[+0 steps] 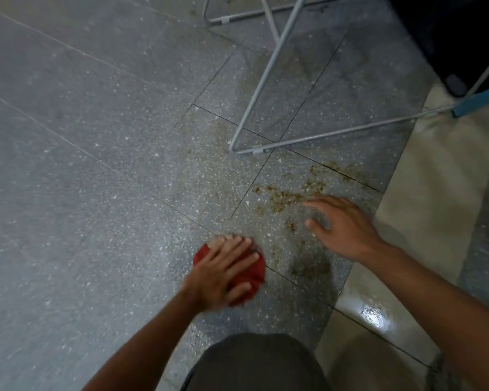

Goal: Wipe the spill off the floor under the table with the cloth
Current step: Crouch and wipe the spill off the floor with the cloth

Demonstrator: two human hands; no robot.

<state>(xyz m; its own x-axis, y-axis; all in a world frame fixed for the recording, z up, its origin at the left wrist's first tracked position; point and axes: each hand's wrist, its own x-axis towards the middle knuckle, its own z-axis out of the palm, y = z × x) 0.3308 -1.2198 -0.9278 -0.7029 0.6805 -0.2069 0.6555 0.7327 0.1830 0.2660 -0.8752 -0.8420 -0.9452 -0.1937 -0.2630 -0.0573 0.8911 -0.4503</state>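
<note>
On the grey speckled floor [96, 165], near its right-hand edge where a pale strip [424, 193] begins, the red cloth [256, 273] is pressed down under the left hand [223, 266]. The fingers are laid flat and spread over the bunched fabric, and the hand is somewhat blurred. The right hand [342, 230] is held wide and empty, its fingers spread low over the tiles; whether they touch the floor cannot be told. The spill [283, 198], a scatter of brownish crumbs and wet marks, lies just beyond those fingertips, with a darker patch [311, 266] just beside the cloth. Farther out, the corner of a metal leg frame [254, 94] rests on the tiles, with fainter staining beside and beneath it.

Most of the mess is judged to be unwiped. If the cloth is swept broadly, the crumbs could be smeared thin or driven into the tile joints and under the frame instead of gathered. The right hand could be dragged through the residue if weight is put on it. The small wad may be saturated quickly, and the frame could be knocked on a long stroke.
</note>
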